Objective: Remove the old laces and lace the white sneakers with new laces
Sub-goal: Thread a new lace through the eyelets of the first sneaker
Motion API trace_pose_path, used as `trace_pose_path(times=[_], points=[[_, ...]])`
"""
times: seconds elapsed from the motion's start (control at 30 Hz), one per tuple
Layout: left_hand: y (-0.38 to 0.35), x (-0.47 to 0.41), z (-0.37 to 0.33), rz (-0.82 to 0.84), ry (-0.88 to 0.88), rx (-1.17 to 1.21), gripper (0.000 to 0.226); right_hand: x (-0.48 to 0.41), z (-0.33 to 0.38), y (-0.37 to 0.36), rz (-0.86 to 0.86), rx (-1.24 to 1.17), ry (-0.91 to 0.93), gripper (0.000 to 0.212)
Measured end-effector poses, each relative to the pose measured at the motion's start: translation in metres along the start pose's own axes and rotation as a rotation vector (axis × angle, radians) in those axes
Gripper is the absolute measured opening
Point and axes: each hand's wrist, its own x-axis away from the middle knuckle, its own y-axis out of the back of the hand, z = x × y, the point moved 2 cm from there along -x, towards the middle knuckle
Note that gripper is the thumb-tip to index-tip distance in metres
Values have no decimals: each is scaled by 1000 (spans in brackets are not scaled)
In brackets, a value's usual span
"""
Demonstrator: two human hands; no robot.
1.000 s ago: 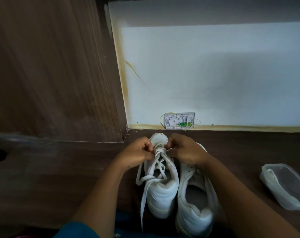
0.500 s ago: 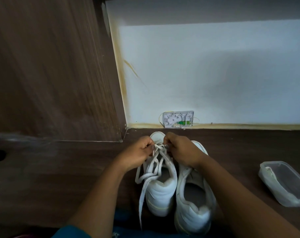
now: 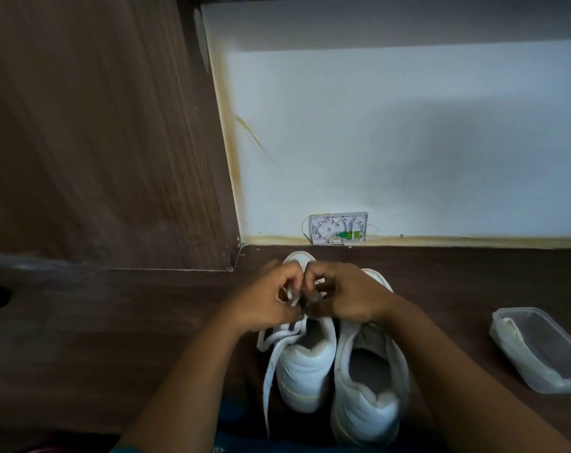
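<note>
Head view. Finds two white sneakers side by side on dark wood surface (image 3: 114,338), heels toward camera, toes toward wall. Notes laced sneaker (image 3: 305,367) on the left and second sneaker (image 3: 366,397) touching it on the right, with no lace visible on its exposed part. Sees left hand (image 3: 268,299) and right hand (image 3: 346,295) close together over the laced sneaker's upper eyelets, fingers of both curled tight. Reads left hand as pinching a strand of the lace (image 3: 267,384) between thumb and fingers. Reads right hand as pinching the same lacing, though motion blur hides exact contact. Traces one loose lace end down past the heel on the left side.

Judges lace flat, limp and light: no pushing, only pulling. Best taken close to the eyelet, or at the stiff tip for threading. Expects friction in eyelets, so short pulls, crossing by crossing. Judges sneaker light with soft upper, likely to slide when tugged; worth pinning by collar or heel.

Also notes clear plastic container (image 3: 535,371) well apart on the right, contents unclear, and small white wall box (image 3: 338,227) at the skirting.
</note>
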Motion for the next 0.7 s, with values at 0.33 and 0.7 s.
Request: trace_pose_path(times=[0.33,0.7], points=[[-15,3,-28,-47,88,-697,16,8,25,-18,0,769,66,26],[-12,9,-7,-102,65,-41,12,9,10,-10,61,340,9,25]])
